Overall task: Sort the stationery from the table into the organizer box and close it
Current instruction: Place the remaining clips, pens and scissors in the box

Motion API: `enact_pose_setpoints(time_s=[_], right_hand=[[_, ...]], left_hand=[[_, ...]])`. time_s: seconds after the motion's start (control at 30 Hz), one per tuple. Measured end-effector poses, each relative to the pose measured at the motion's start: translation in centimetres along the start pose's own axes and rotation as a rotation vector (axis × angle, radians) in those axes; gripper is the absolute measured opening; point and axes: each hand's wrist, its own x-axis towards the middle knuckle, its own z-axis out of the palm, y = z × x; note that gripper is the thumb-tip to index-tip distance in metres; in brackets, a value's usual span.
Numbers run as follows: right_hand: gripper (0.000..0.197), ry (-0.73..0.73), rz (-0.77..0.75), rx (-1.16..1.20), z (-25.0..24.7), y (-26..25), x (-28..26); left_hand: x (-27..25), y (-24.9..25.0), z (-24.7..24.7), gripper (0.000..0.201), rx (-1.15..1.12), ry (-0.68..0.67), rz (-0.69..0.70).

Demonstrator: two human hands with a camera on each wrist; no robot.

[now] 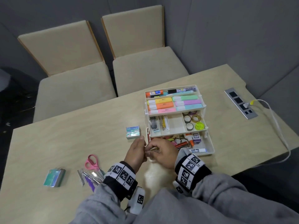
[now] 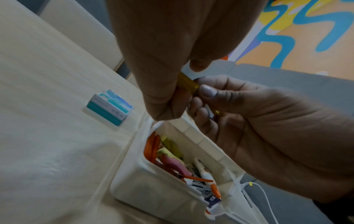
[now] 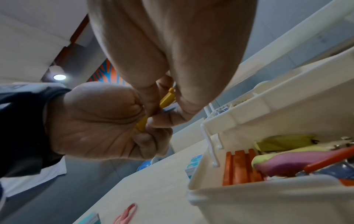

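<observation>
A cream organizer box (image 1: pixel 210 143) stands open on the table, its tiers stepped back with highlighters, tape rolls and glue inside. Just in front of its left corner both hands meet over a small yellow pen-like item (image 1: pixel 153 149) (image 2: pixel 188 82) (image 3: pixel 167 98). My left hand (image 1: pixel 136 152) pinches one end and my right hand (image 1: pixel 161 153) pinches the other; most of the item is hidden by fingers. A small teal box (image 1: pixel 133 132) (image 2: pixel 110 106) lies left of the organizer. Pink scissors (image 1: pixel 92 162), a bundle of clear-wrapped pens (image 1: pixel 90 177) and a green pack (image 1: pixel 54 177) lie at the front left.
Two beige chairs (image 1: pixel 103 62) stand beyond the table's far edge. A socket strip (image 1: pixel 241 103) with a white cable (image 1: pixel 278 126) sits at the right. A grey wall closes in the right side.
</observation>
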Motion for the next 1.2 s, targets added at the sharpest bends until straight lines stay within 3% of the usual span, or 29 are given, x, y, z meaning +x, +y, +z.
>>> enact_pose_setpoints(time_s=[0.17, 0.27, 0.33, 0.4, 0.57, 0.7, 0.9, 1.0, 1.2], right_hand=[[0.01, 0.088, -0.012, -0.088, -1.5, 1.0, 0.2], [0.012, 0.379, 0.069, -0.083, -3.7, 2.0, 1.2], [0.011, 0.583, 0.078, -0.204, -5.2, 2.6, 2.5], [0.011, 0.672, 0.07, -0.265, -5.7, 2.9, 4.0], [0.009, 0.615, 0.087, -0.452, -4.4, 3.8, 6.6], [0.009, 0.573, 0.137, -0.582, -3.2, 3.6, 7.6], [0.019, 0.622, 0.189, -0.745, -2.8, 3.9, 8.0], [0.023, 0.713, 0.089, -0.676, -2.6, 3.5, 7.4], [0.027, 0.709, -0.076, -0.555, 0.3, 0.2, 5.0]], left_hand=[[-0.1, 0.8, 0.7, 0.03, -0.079, 0.042, -0.04], [0.1, -0.2, -1.5, 0.032, -0.011, 0.106, -0.063], [0.0, -1.4, -3.9, 0.034, 0.047, 0.149, -0.082], [-0.4, -2.7, -6.4, 0.035, 0.092, 0.2, -0.11], [-1.9, -5.9, -12.1, 0.032, 0.109, 0.286, -0.174], [-3.9, -5.7, -14.4, 0.027, 0.035, 0.323, -0.174], [-5.1, -5.9, -18.0, 0.021, 0.112, 0.349, -0.152], [-5.1, -6.5, -20.6, 0.013, 0.272, 0.327, -0.105], [-4.4, -8.0, -24.5, 0.024, 1.041, 0.154, 0.019]])
